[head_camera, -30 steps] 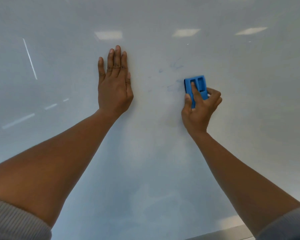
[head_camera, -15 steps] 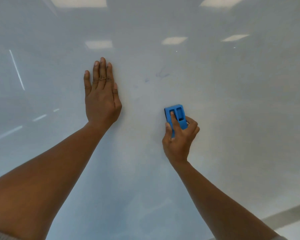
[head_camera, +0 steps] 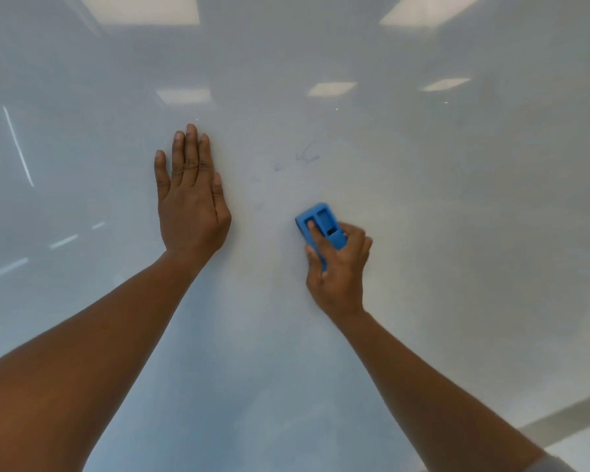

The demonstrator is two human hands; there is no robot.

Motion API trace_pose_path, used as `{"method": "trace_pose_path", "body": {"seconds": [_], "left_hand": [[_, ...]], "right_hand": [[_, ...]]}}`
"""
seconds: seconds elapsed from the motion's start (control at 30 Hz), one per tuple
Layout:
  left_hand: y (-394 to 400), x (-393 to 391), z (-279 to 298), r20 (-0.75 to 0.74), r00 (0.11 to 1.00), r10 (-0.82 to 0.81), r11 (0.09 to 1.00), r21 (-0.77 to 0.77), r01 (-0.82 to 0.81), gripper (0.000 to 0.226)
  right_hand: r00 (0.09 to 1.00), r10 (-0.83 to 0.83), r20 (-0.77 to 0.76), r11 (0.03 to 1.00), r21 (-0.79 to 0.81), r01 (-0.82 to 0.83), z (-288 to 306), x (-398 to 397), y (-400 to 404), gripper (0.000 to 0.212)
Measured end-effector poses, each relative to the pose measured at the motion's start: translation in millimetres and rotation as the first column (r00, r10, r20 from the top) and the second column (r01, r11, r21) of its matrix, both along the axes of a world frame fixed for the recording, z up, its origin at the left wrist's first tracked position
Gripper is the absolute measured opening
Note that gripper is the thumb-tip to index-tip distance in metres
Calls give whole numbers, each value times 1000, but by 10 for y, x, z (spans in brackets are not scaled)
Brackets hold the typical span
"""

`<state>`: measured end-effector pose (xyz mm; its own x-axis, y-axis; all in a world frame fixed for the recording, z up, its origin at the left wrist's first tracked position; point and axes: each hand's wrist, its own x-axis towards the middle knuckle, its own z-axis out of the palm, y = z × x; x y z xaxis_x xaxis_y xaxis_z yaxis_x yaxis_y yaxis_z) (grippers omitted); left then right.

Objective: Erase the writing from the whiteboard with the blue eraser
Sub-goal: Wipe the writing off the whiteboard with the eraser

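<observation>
The whiteboard [head_camera: 457,233] fills nearly the whole view. Faint blue marker traces [head_camera: 307,156] remain near its middle, with a small smudge to their lower left. My right hand [head_camera: 338,270] grips the blue eraser [head_camera: 322,224] and presses it against the board, below the traces; my index finger lies in a recess on its back. My left hand [head_camera: 189,199] rests flat on the board with fingers together, to the left of the traces and holding nothing.
Ceiling lights reflect in the glossy board near the top. The board's lower edge [head_camera: 559,417] shows at the bottom right corner, with a pale surface beyond it.
My right hand has slid the eraser down from the faint writing and a little left, tilting it; faint marks beside the eraser's earlier spot are gone. My left hand stays flat on the board.
</observation>
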<state>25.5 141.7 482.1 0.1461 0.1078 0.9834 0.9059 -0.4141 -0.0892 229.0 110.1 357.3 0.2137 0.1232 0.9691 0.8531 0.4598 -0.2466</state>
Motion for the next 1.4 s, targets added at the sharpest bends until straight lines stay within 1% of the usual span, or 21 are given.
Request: {"method": "trace_pose_path", "body": {"seconds": [0.07, 0.13, 0.27, 0.33, 0.43, 0.5, 0.57, 0.63, 0.7, 0.77, 0.83, 0.87, 0.93, 1.03, 1.1, 1.13, 1.17, 1.23, 1.3, 1.33, 1.4], "left_hand": [[-4, 12, -3, 0, 1000, -14, 1000, -6, 14, 52], [-15, 5, 7, -11, 1000, -25, 1000, -19, 24, 53], [-61, -21, 11, -32, 999, -36, 999, -34, 35, 53], [-79, -18, -10, -40, 998, -39, 998, -50, 37, 53], [-84, -38, 0, -47, 999, -28, 998, -64, 25, 54], [-81, -45, 10, -50, 999, -21, 997, -70, 18, 54], [-74, -40, 18, -50, 999, -13, 997, -74, 9, 54], [-70, -31, 29, -38, 999, -11, 996, -85, 7, 54], [-72, -28, 42, -38, 999, -12, 996, -92, 9, 54], [-76, -37, 40, -52, 999, -9, 995, -97, 4, 55], [-82, -75, 44, -40, 999, 2, 995, -102, -6, 55], [-86, -117, 56, -16, 1000, 6, 994, -107, -8, 55], [-90, -241, 100, 10, 1000, 14, 994, -112, -13, 55], [-94, -453, 173, -15, 999, 39, 994, -104, -40, 55], [-107, -492, 191, -5, 1000, 30, 994, -105, -30, 55], [-113, -485, 192, -1, 1000, 24, 994, -105, -24, 54], [-119, -481, 192, 2, 1000, 21, 994, -107, -20, 55], [-123, -479, 182, 5, 1000, 18, 994, -111, -17, 55], [-124, -489, 174, 16, 1000, 20, 994, -107, -18, 55], [-124, -492, 166, 21, 1000, 20, 994, -107, -18, 55], [-131, -471, 136, 18, 1000, 10, 993, -114, -8, 55]], "right_hand": [[997, 14, -71, 1000, -23, -15, -161, 33, -3, 40], [988, -12, -155, 1000, -29, 8, -192, 124, 15, 39], [943, -73, -325, 997, 14, 82, 64, 271, 57, 34], [936, -101, -338, 993, 26, 117, 289, 291, 84, 32], [947, -123, -296, 988, 54, 146, 810, 262, 121, 33], [956, -109, -274, 988, 78, 135, 1176, 199, 122, 34], [967, -86, -239, 990, 91, 111, 1397, 72, 117, 36], [988, -72, -139, 990, 108, 87, 1423, -124, 102, 39], [999, -44, 27, 993, 108, 41, 1275, -339, 64, 40], [980, -19, 199, 999, 54, 8, 1044, -471, 20, 41], [960, -19, 281, 999, 35, 9, 861, -409, -11, 41], [965, -24, 262, 999, 47, 12, 820, -314, -8, 40], [992, -49, 120, 996, 85, 39, 849, -69, 34, 38], [995, -63, -77, 994, 87, 70, 1115, 138, 79, 36], [990, -57, -132, 993, 91, 69, 1296, 84, 93, 36], [990, -50, -133, 993, 101, 64, 1354, 3, 98, 37], [993, -38, -111, 993, 111, 51, 1384, -111, 98, 37], [1000, -9, 27, 993, 114, 6, 1297, -392, 81, 38], [976, 20, 215, 997, 68, -36, 1029, -659, 40, 41], [958, 37, 284, 998, 34, -49, 857, -744, 19, 42], [938, 54, 344, 998, -2, -57, 523, -720, -12, 41]]}}
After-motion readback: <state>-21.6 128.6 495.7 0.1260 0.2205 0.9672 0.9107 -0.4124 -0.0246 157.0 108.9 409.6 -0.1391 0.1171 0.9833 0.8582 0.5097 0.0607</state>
